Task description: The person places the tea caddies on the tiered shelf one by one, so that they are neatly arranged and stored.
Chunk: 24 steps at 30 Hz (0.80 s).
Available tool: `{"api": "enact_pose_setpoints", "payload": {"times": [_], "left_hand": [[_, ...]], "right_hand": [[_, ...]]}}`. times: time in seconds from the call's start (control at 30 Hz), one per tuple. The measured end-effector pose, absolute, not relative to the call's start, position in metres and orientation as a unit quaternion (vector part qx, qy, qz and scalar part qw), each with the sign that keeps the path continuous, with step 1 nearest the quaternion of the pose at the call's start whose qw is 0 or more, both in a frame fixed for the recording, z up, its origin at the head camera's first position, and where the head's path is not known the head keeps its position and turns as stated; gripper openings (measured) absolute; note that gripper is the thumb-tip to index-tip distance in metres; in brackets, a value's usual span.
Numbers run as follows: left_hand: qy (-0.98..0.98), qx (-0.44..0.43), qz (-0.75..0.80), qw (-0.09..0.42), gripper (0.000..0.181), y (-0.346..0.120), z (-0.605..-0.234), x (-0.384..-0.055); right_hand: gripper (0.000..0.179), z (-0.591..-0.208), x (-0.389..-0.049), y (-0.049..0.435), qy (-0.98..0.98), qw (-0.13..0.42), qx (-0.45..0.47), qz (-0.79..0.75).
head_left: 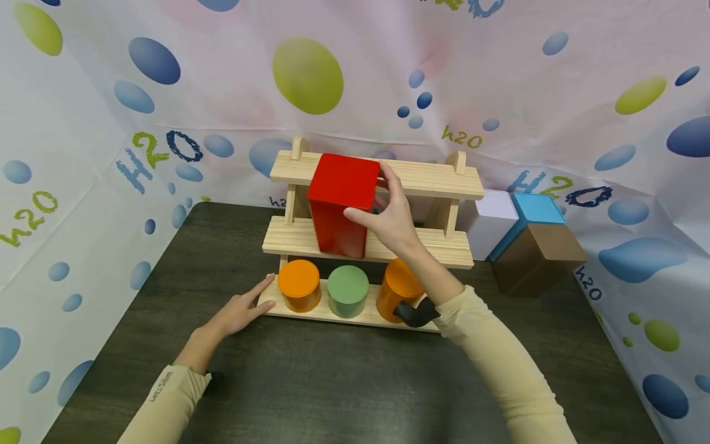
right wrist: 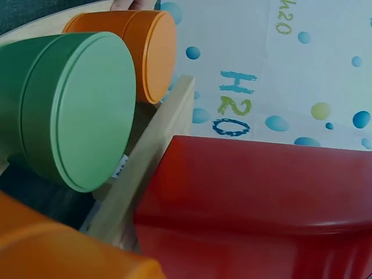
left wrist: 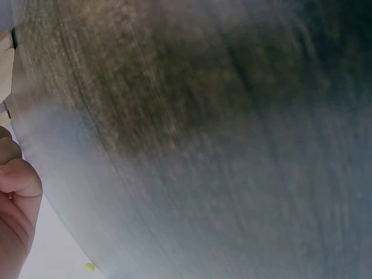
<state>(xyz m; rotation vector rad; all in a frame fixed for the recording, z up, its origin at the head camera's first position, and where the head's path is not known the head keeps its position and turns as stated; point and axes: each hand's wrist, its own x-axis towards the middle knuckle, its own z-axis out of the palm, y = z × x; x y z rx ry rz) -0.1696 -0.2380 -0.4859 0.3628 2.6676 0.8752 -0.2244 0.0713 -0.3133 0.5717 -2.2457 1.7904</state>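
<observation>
A glossy red box [head_left: 344, 191] stands on the middle board of a light wooden three-tier shelf [head_left: 438, 243]. My right hand [head_left: 391, 216] grips this box from its right side, thumb against the front and fingers toward the back. In the right wrist view the red box [right wrist: 256, 192] lies close beside the wooden board. At the left end of the bottom board, my left hand [head_left: 238, 311] touches the wood with extended index finger and thumb. On that board stand an orange canister [head_left: 299, 287], a green canister [head_left: 347, 293] and another orange canister [head_left: 396, 290], partly behind my right forearm.
To the right of the shelf are a white box [head_left: 490, 216], a blue box [head_left: 535, 208] and a brown box [head_left: 538, 259], close together on the dark table [head_left: 310, 382]. A patterned white sheet [head_left: 388, 74] hangs behind and along the sides.
</observation>
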Motion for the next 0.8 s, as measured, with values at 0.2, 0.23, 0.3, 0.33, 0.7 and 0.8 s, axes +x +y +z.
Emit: {"api": "enact_pose_setpoints", "payload": {"times": [0.2,0.23,0.3,0.33,0.7,0.8], "left_hand": [[0.930,0.131,0.308,0.149,0.069,-0.238,-0.486,-0.169],[0.931,0.132,0.307,0.146,0.069,-0.239,-0.486,-0.169],[0.931,0.135,0.307,0.142,0.068,-0.239,-0.486,-0.169],[0.931,0.137,0.307,0.140,0.068,-0.239,-0.487,-0.169],[0.929,0.138,0.313,0.142,0.068,-0.239,-0.488,-0.170],[0.930,0.135,0.311,0.142,0.068,-0.239,-0.487,-0.169]], "right_hand": [[0.083,-0.316,-0.229,0.068,-0.752,0.060,0.188,0.629],[0.083,-0.316,-0.229,0.069,-0.752,0.052,0.187,0.630],[0.083,-0.315,-0.229,0.069,-0.754,0.037,0.184,0.629],[0.083,-0.314,-0.229,0.070,-0.757,0.031,0.182,0.627],[0.080,-0.294,-0.222,0.062,-0.784,-0.001,0.182,0.593],[0.081,-0.302,-0.234,0.060,-0.785,-0.001,0.187,0.590]]}}
